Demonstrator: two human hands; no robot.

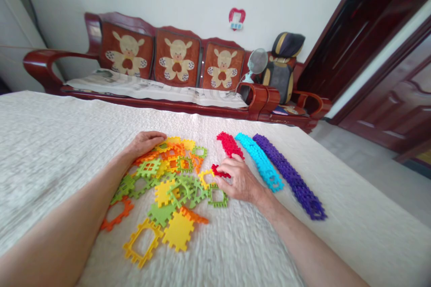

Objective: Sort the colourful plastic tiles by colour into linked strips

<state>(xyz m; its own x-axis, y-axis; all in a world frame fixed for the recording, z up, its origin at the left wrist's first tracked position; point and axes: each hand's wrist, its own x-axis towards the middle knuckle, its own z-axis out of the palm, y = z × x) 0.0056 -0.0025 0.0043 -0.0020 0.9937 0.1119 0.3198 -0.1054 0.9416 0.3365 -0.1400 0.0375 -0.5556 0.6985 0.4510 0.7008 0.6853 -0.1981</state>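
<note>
A loose pile of interlocking plastic building tiles in yellow, green and orange (166, 192) lies between my arms. My left hand (148, 141) rests at the pile's far left edge, fingers stretched over the tiles, with no grip on one visible. Between the fingers of my right hand (239, 178) is a red building tile (220, 171), above the pile's right side. Just beyond that hand lies a row of overlapping red tiles (230, 144). Further right run a light blue row (259, 160) and a longer purple row (289, 175).
A quilted off-white cloth (67, 130) covers the table. Behind it stands a wooden sofa (168, 100) with bear-patterned cushions (177, 58). A small fan (257, 62) and a chair with a dark padded backrest (279, 78) are at the back right.
</note>
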